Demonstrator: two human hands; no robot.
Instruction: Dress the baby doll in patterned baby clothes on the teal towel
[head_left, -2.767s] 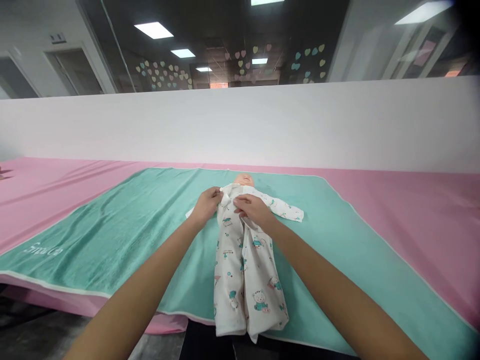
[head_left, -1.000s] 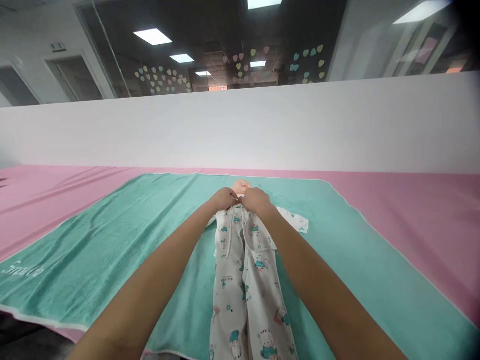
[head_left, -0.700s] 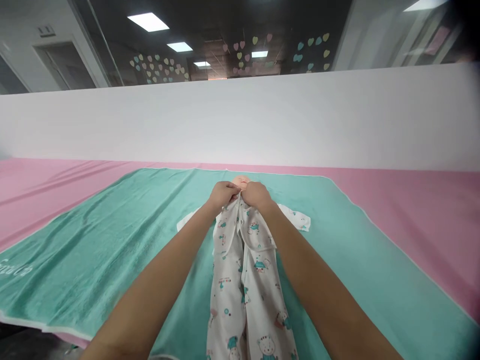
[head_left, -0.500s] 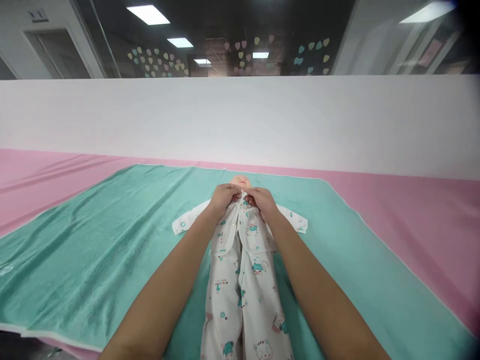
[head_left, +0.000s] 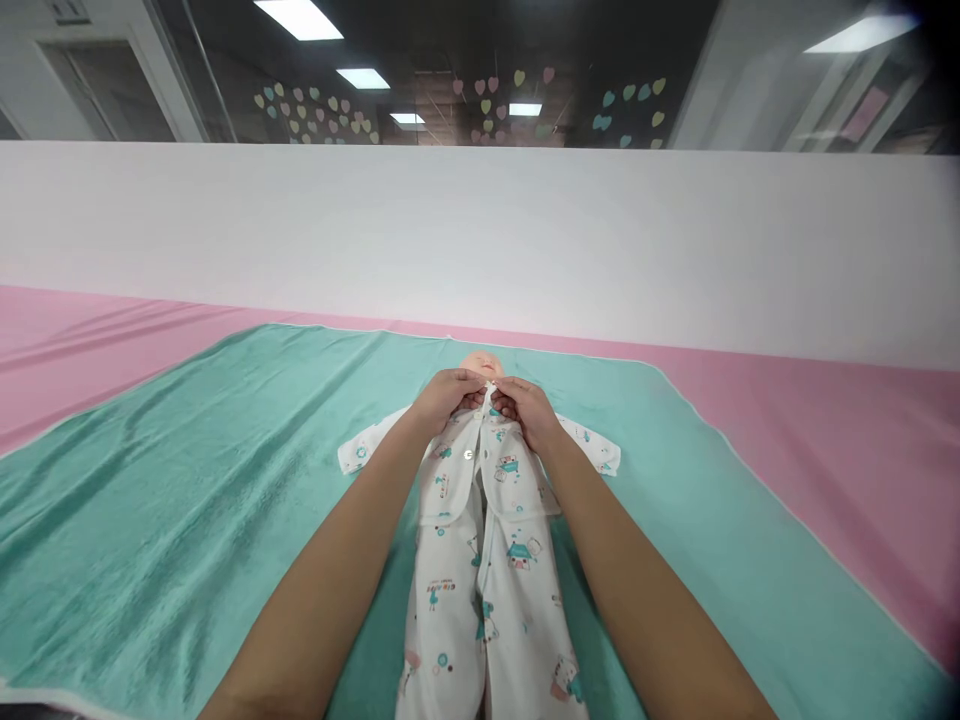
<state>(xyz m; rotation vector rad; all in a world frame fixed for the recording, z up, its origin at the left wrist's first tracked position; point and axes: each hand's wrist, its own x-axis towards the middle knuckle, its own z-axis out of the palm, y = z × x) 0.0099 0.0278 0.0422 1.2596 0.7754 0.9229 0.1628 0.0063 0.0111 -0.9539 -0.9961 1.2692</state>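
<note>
A baby doll [head_left: 482,362] lies on its back, its head away from me, dressed in a white printed baby jacket [head_left: 517,470] over matching trousers [head_left: 442,610]. Both sleeves stretch out to the sides. At the neckline my left hand [head_left: 452,398] pinches the jacket's left front edge. My right hand [head_left: 529,405] pinches the opposite edge close beside it, the fingertips of both hands nearly meeting. Below them the two front edges spread apart, and a snap button shows on the left one. My fingers hide part of the collar and the doll's neck.
Under the doll spreads a green blanket [head_left: 225,500] with a white border, laid over a pink cloth [head_left: 847,440]. A low white wall [head_left: 480,240] stands behind, with dark glass bearing heart stickers above it.
Both hands have moved from the open jacket front up to the collar and drawn its edges together. The jacket flaps now lie over the trousers. The view has shifted slightly.
</note>
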